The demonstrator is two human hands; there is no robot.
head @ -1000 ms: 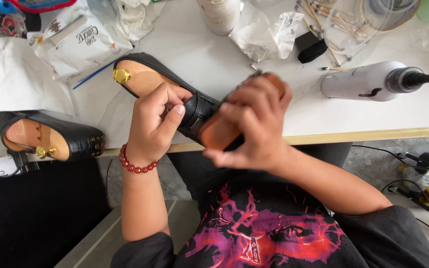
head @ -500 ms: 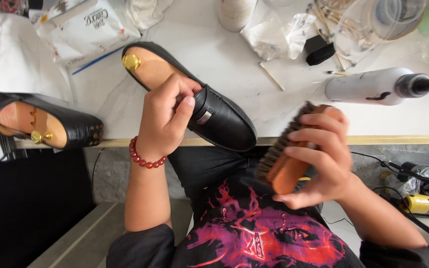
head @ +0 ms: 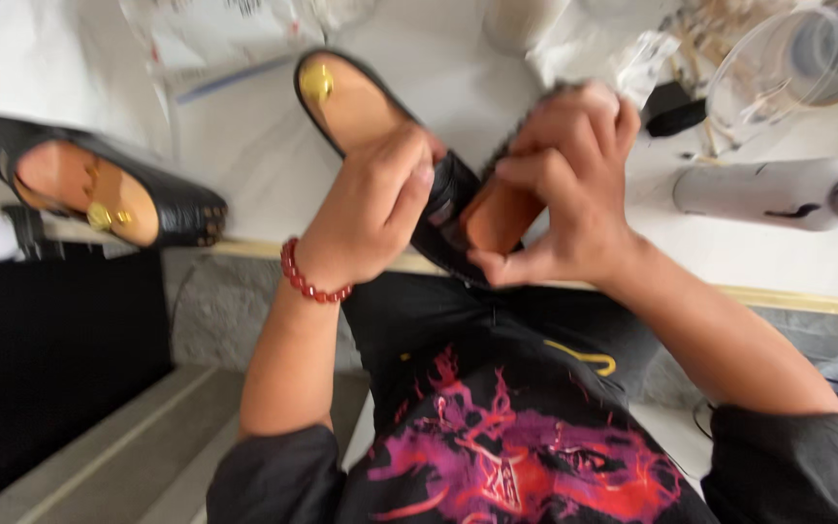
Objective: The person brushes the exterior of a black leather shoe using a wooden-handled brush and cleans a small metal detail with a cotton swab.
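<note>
A black loafer [head: 361, 107] with a tan insole and a gold emblem lies on the white table [head: 264, 146], its toe at the near edge. My left hand [head: 370, 209], a red bead bracelet on its wrist, grips the shoe over its vamp. My right hand [head: 564, 184] holds a wooden shoe brush [head: 499, 215] and presses it against the toe of the shoe. The brush bristles are mostly hidden behind my fingers.
The matching black loafer [head: 99, 189] lies at the table's left edge. A white spray bottle [head: 768, 192] lies on its side at the right. Crumpled paper, plastic bags and a clear round container [head: 807, 58] crowd the far side.
My right hand has brought the brush back up from below the table edge onto the shoe's toe. The left hand keeps its hold on the shoe.
</note>
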